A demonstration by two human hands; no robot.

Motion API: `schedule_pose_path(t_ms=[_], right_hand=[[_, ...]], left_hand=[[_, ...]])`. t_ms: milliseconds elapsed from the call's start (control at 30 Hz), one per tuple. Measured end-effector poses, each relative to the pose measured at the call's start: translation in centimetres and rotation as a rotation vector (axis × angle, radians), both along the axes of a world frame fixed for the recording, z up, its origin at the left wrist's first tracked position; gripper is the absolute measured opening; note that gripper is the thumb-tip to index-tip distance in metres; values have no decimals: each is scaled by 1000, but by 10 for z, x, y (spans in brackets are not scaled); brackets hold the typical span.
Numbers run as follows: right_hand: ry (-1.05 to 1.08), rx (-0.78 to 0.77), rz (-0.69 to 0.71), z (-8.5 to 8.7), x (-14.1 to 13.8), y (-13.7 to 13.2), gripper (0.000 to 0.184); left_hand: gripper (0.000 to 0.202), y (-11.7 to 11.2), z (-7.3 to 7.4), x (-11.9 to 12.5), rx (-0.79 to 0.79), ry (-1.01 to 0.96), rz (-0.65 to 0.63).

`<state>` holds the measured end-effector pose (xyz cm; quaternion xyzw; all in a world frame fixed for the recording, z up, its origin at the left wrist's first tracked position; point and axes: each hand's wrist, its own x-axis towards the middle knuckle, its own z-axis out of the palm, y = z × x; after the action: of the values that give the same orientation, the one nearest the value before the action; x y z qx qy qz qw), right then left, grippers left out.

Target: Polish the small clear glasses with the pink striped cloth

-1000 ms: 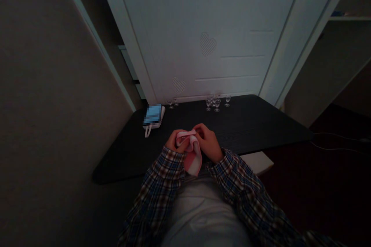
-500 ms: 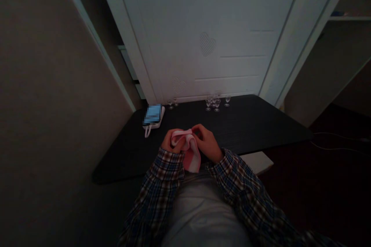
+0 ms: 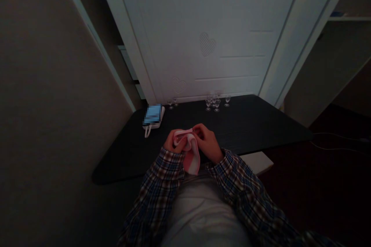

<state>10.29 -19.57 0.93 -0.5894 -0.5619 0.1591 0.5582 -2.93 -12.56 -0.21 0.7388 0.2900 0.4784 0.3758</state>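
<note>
Pink-and-white soft cloth [image 3: 191,160], held over near edge of black wooden table [image 3: 246,123], close to body. Pinched at top hem by left hand [image 3: 173,144] and right hand [image 3: 209,144], both closed on it. Bunched above, hanging loose below, not laid flat. Small clear stemmed glasses [image 3: 216,103] at far edge: well apart, untouched.

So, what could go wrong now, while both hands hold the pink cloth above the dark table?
1. The cloth hangs loose below the left hand and right hand, so it might slip.
2. The light is dim; a reach forward could knock over the small glasses at the far edge of the table.
</note>
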Motion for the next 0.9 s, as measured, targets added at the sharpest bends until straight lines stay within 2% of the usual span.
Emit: schedule_pose_path(t_ms=[267, 700, 900], right_hand=[[-13, 31, -32, 2, -1, -2, 23], [-5, 63, -35, 6, -2, -4, 19], [-9, 52, -33, 6, -2, -4, 17]], left_hand=[[25, -2, 1, 0, 2, 18, -51], [28, -5, 1, 1, -4, -20, 27], [28, 0, -1, -2, 75, 37, -17]])
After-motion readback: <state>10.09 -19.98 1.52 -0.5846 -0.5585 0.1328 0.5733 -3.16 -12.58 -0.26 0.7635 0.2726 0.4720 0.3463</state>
